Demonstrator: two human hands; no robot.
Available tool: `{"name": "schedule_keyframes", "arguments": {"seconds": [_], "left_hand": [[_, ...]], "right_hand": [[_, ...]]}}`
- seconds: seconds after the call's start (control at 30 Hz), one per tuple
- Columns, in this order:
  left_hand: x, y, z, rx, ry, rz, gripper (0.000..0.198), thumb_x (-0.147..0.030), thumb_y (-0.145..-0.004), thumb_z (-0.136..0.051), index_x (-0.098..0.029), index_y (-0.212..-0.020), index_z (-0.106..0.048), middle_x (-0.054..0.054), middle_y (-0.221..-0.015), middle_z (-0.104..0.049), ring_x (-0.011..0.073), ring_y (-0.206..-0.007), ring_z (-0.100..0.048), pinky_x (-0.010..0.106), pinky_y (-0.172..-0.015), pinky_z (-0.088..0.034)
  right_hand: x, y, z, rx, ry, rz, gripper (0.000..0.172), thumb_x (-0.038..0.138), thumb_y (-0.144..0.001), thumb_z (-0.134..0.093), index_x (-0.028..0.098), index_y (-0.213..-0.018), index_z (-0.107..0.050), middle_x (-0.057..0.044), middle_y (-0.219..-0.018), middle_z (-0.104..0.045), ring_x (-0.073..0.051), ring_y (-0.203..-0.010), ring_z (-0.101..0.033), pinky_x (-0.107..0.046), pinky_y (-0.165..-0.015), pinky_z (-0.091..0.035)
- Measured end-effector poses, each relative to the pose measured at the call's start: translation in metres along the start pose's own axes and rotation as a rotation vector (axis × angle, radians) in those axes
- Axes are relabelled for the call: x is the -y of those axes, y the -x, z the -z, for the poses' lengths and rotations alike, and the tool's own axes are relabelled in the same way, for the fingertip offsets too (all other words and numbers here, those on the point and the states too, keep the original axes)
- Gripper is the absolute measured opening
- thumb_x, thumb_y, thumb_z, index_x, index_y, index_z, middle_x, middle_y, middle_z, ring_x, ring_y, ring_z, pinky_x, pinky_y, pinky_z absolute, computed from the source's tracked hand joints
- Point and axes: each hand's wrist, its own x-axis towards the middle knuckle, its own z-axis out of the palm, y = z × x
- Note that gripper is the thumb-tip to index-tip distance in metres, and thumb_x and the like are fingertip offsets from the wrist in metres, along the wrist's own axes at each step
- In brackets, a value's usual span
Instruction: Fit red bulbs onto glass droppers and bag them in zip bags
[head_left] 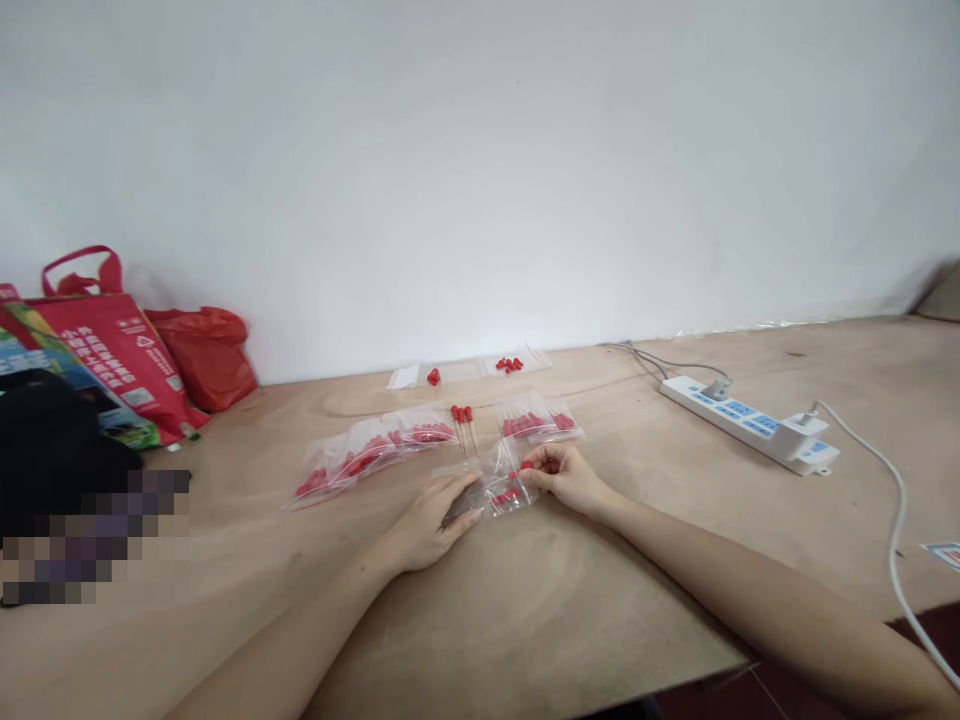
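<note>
A clear zip bag [495, 482] with red pieces in its lower part lies on the wooden table between my hands. My left hand [436, 518] has its fingers and thumb closed on the bag's left side. At the bag's right side, my right hand [566, 480] pinches a small red-headed piece [526, 465]; its stem is hard to make out. Just beyond the bag lie three loose red-headed pieces [463, 413] with thin pale stems. Filled bags of red pieces [371, 448] overlap in a row on the left. More filled bags [534, 422] lie just beyond my right hand.
Near the wall, flat bags [459, 372] carry small red pieces [509, 365]. A white power strip [739, 410] with plugs and a trailing white cable [894, 520] lies at right. Red shopping bags [202, 355] and a black item [60, 450] stand at left.
</note>
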Motion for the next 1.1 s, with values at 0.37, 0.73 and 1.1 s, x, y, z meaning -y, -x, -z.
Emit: {"name": "schedule_keyframes", "arguments": {"seconds": [0.37,0.73,1.1], "left_hand": [[-0.0034,-0.0011,0.0015,0.013,-0.021,-0.028,0.039,-0.033,-0.082,-0.044,-0.020,-0.119,-0.044,0.006,-0.124,-0.047,0.0230,-0.116,-0.040,0.041,-0.097,-0.033],[-0.0033,-0.0014,0.0011,0.032,-0.029,-0.030,0.037,-0.033,-0.083,-0.044,-0.021,-0.117,-0.046,0.006,-0.126,-0.045,0.0218,-0.118,-0.038,0.040,-0.098,-0.032],[-0.0024,-0.0016,0.0001,0.034,-0.036,-0.024,0.036,-0.035,-0.083,-0.043,-0.022,-0.116,-0.047,0.007,-0.126,-0.045,0.0215,-0.118,-0.038,0.040,-0.098,-0.032]], "right_hand": [[0.0038,0.0032,-0.0009,0.237,0.168,0.011,0.018,0.032,-0.072,-0.053,0.016,-0.078,-0.058,0.005,-0.052,-0.048,-0.004,-0.038,-0.034,-0.016,-0.038,-0.027],[0.0013,0.0017,0.0007,0.121,-0.037,-0.073,0.057,0.032,-0.054,-0.070,0.017,-0.103,-0.043,0.007,-0.058,-0.052,-0.006,-0.045,-0.043,-0.018,-0.042,-0.031],[0.0005,-0.0007,-0.0006,0.017,0.049,-0.026,0.031,0.031,-0.070,-0.055,0.017,-0.094,-0.042,0.010,-0.049,-0.043,-0.007,-0.041,-0.041,-0.020,-0.043,-0.031]]}}
